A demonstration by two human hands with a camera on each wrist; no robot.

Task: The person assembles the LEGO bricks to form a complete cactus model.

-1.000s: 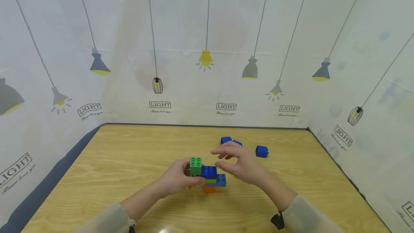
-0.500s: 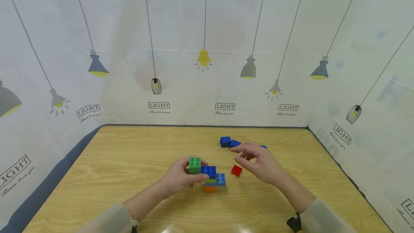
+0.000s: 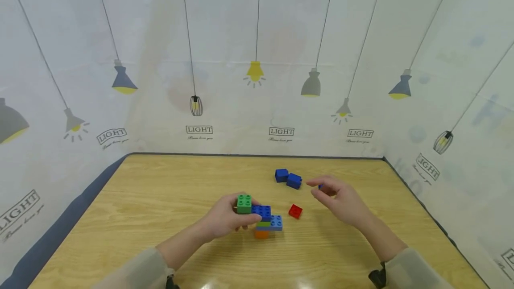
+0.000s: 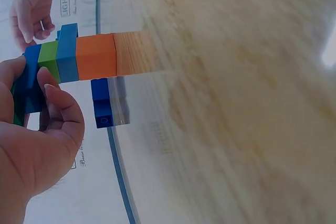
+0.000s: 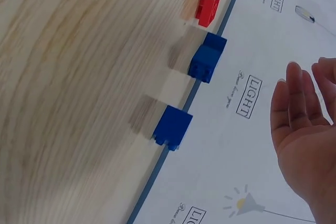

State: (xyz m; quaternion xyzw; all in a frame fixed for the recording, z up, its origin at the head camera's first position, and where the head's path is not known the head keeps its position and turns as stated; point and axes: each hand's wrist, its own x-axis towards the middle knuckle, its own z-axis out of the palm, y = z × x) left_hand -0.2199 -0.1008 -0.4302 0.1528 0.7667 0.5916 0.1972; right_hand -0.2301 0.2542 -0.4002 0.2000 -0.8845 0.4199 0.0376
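In the head view my left hand (image 3: 222, 220) grips a toy brick stack by its dark blue brick (image 3: 263, 211), thumb on the near side. A green brick (image 3: 244, 204) sits on the dark blue one's left end. Below come a lime green brick (image 4: 48, 56), a light blue brick (image 3: 277, 222) jutting right, and an orange brick (image 4: 95, 56) at the bottom, upright on the table. My right hand (image 3: 341, 202) hovers with relaxed fingers and holds nothing. A small red brick (image 3: 295, 211) lies between the stack and that hand.
Two dark blue bricks, one nearer (image 3: 294, 181) and one farther (image 3: 282, 175), lie close together behind the red one. Another blue brick (image 5: 173, 126) lies apart, mostly hidden behind my right hand in the head view. A printed backdrop (image 3: 225, 57) encloses the wooden table (image 3: 160, 182).
My right hand has moved right, away from the stack, and the red brick and two blue bricks have come into full view. The left hand and stack have stayed nearly still.
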